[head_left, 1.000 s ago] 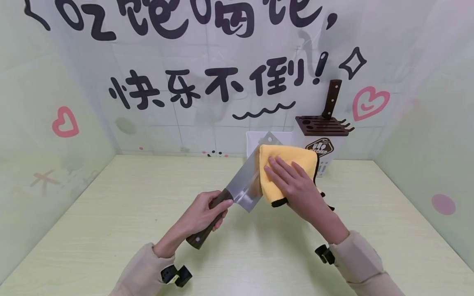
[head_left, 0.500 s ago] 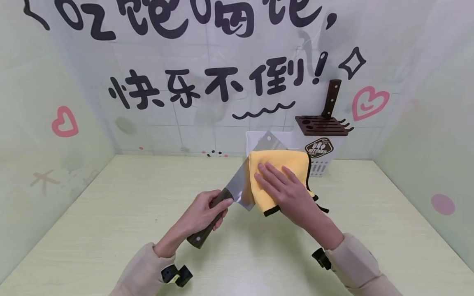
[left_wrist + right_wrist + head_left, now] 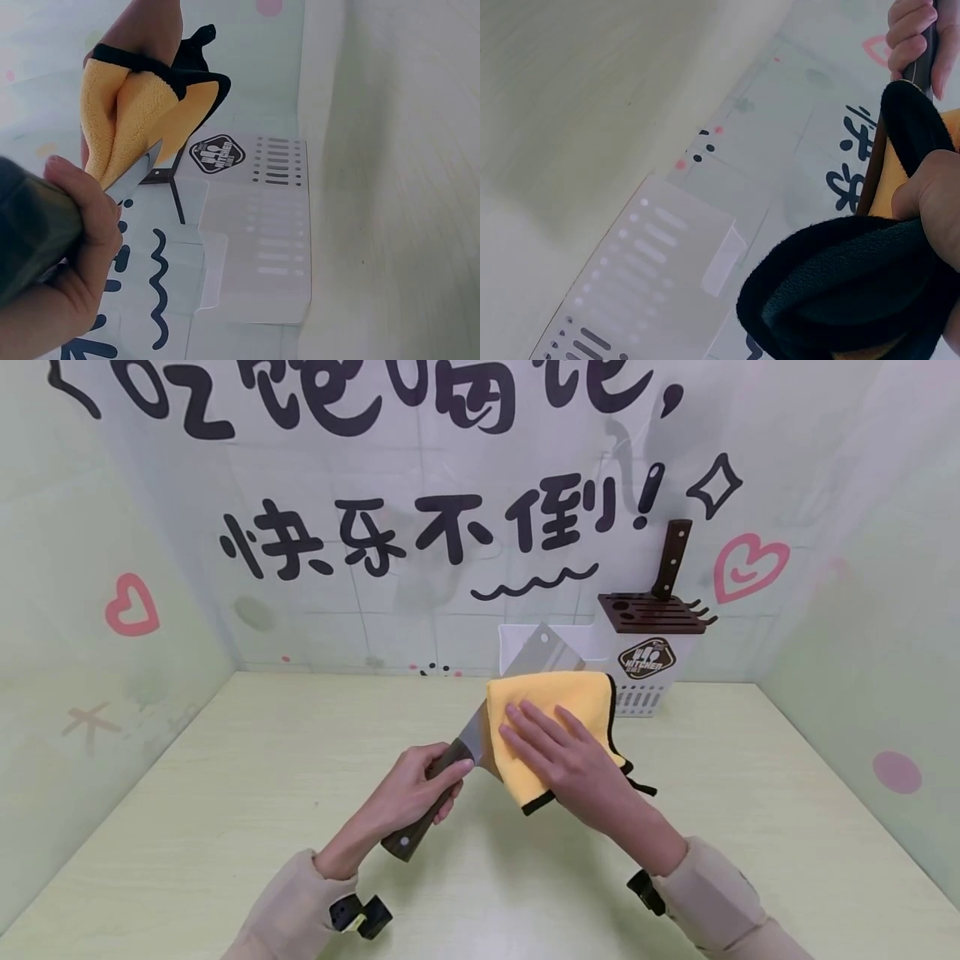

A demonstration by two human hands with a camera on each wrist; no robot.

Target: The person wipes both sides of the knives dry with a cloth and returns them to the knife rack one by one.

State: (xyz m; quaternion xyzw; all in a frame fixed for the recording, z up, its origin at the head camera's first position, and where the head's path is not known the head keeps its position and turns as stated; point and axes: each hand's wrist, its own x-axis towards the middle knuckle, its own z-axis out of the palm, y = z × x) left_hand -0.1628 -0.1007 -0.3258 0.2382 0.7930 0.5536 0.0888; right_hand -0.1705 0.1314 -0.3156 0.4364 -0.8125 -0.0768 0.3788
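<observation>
Since the earlier frame, the yellow cloth (image 3: pixel 577 693) has slid down the blade of the cleaver (image 3: pixel 476 731) toward its dark handle (image 3: pixel 408 842). I have it directly beneath the right hand (image 3: pixel 570 768), fingers stretched and slightly parted on top, thumb pinching from below. From here I see the left hand (image 3: pixel 416 785) curled round the handle, near the cloth. Behind, 1 brown-handled knife (image 3: pixel 672 560) stands in a white rack (image 3: pixel 652 700) on the pale table (image 3: pixel 300 810).
</observation>
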